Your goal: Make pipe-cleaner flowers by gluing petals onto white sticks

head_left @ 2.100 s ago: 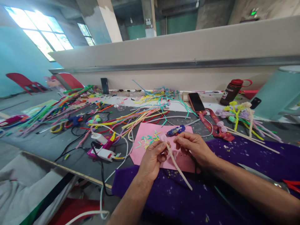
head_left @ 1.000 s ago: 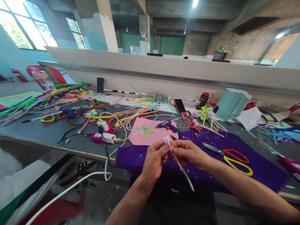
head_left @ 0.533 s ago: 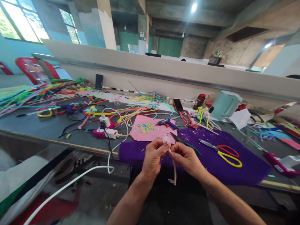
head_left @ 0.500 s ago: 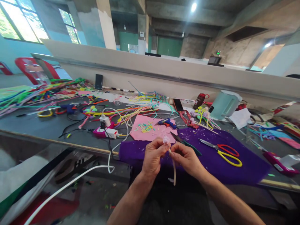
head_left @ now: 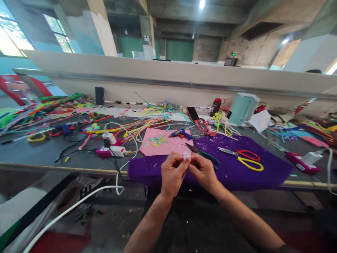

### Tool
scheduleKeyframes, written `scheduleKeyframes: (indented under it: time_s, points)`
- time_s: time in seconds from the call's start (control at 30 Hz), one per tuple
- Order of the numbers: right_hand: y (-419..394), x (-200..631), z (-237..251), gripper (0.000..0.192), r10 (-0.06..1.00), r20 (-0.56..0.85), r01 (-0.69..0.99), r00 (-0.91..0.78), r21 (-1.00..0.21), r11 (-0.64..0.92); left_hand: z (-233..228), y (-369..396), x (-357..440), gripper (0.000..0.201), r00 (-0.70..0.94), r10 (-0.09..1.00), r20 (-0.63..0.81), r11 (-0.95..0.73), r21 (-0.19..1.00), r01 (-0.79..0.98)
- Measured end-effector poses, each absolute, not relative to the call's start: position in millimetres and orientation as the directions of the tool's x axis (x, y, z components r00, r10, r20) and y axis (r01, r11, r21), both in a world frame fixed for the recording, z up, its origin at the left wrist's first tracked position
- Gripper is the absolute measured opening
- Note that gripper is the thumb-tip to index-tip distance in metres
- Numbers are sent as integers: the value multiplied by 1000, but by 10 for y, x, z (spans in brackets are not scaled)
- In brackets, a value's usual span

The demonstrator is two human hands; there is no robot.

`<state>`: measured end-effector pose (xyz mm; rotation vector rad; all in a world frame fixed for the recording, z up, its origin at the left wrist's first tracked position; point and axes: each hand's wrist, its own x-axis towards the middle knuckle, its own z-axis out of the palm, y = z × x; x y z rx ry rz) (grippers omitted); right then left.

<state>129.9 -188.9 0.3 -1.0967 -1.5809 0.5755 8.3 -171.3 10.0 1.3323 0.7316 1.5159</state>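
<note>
Between my two hands sits a small pale pink fuzzy flower (head_left: 186,155), with a light pipe-cleaner stem (head_left: 181,184) hanging below. My left hand (head_left: 172,172) is closed, its thumb and fingers pinching the flower from the left. My right hand (head_left: 204,171) pinches right beside it, fingertips against the flower's base and the left fingers. Both hands are above the near edge of a purple cloth (head_left: 242,177). Just behind my right hand lie dark-bladed pliers or cutters with green handles (head_left: 210,157). Scissors with red and yellow handles (head_left: 243,158) rest on the cloth farther right.
A blue glue gun (head_left: 181,133) and cut pipe-cleaner bits lie on a pink sheet (head_left: 147,149). Power strips (head_left: 110,151) with cables stand left. Behind are a phone (head_left: 193,113), a dark red bottle (head_left: 216,107), a teal jug (head_left: 243,109) and bundles of pipe cleaners (head_left: 37,116).
The right hand has closed in against the left at the flower. The stem, earlier hanging under the right hand, now hangs under the left. The view has turned slightly right.
</note>
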Motion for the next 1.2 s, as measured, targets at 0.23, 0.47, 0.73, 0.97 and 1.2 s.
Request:
scheduleKeyframes:
  time_s: [0.23,0.47,0.73,0.97,1.2]
  points:
    - [-1871,1401,-141,14,969,248,5,-13,-969,248,-116,-1689,136,25,176,966,189,-121,933,-340]
    - [-1860,1533,-262,19,993,97,-236,-67,-969,78,-190,-1685,214,18,213,975,61,-14,977,-215]
    - [-1881,1643,-364,16,987,139,-115,-80,-985,130,-264,-1640,303,16,172,985,-19,47,986,-159]
    - [-1863,1609,-390,15,976,182,-52,-116,-983,177,-313,-1673,248,13,98,995,17,-4,991,-137]
    - [-1885,1619,-407,16,974,186,-84,-131,-981,176,-329,-1709,263,16,91,993,75,-66,993,-102]
